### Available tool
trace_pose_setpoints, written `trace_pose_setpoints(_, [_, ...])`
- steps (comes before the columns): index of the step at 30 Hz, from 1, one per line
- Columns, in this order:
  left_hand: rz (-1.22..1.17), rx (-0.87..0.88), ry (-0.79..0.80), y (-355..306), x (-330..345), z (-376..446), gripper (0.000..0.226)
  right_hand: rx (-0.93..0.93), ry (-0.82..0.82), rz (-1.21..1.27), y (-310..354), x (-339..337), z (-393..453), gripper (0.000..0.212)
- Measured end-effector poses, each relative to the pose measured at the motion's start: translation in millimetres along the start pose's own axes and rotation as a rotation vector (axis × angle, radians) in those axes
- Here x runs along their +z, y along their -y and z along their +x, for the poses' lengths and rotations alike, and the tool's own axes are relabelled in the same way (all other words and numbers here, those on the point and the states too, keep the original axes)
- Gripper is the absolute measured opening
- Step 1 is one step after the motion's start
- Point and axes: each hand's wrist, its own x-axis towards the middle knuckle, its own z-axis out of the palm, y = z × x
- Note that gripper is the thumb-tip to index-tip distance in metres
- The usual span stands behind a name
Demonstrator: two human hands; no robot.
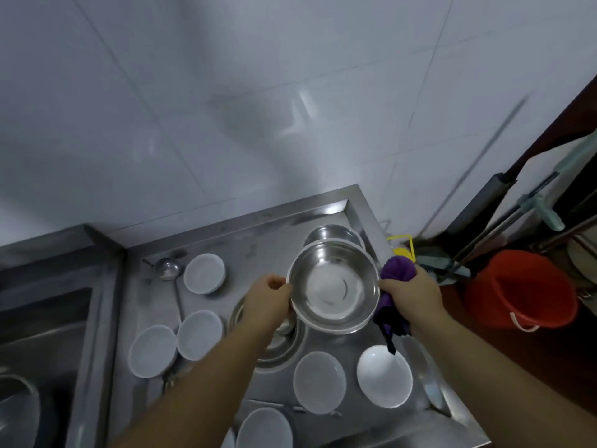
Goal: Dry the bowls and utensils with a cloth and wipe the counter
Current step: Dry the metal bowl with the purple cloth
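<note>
White bowls (204, 273) and a ladle (167, 268) ring the steel bowl (334, 286) held above the counter (258, 231), left hand (266, 299) pinching its rim, right hand (412, 294) clenching a purple cloth (398, 270) against it.

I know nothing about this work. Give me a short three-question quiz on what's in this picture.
1. True or false: the left hand holds the steel bowl by its rim.
2. Which hand holds the purple cloth?
3. The red bucket stands: A) on the counter B) on the floor beside it.

Key: 1 true; 2 the right hand; 3 B.
</note>
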Motion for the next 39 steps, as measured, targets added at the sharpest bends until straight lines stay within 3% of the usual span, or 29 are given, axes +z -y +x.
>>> trace_pose_setpoints(5, [0.1, -0.008, -0.046, -15.6, 34.9, 51.3, 0.002, -0.022, 0.018, -0.048, 4.2, 11.1, 65.4, 0.025])
trace_pose_setpoints(11, [0.234, 0.029, -0.061, -20.8, 66.2, 110.8, 0.018, -0.075, 0.056, -0.096, 5.6, 39.1, 124.2, 0.016])
trace_pose_setpoints(13, [0.231, 0.042, -0.08, -16.2, 73.1, 127.5, 0.013, -0.086, 0.05, -0.152, 4.4, 47.2, 136.9, 0.014])
trace_pose_setpoints(17, [0.342, 0.084, -0.145, -3.2, 85.7, 155.0, 0.006, -0.069, 0.068, -0.219, -0.1, 61.8, 157.6, 0.023])
trace_pose_setpoints(20, [0.433, 0.097, -0.188, 4.8, 92.4, 169.5, 0.017, -0.066, 0.086, -0.23, -1.8, 71.8, 166.2, 0.017])
trace_pose_setpoints(28, [0.464, 0.1, -0.241, 14.0, 100.0, 188.9, 0.029, -0.059, 0.066, -0.318, -13.4, 90.1, 191.5, 0.026])
trace_pose_setpoints(33, [0.397, 0.073, -0.27, 11.5, 97.6, 201.4, 0.028, -0.089, 0.098, -0.305, -10.5, 99.3, 197.6, 0.013])
trace_pose_setpoints(39, [0.41, 0.069, -0.295, 10.9, 92.7, 217.7, 0.037, -0.127, 0.086, -0.18, -3.0, 108.1, 201.0, 0.012])
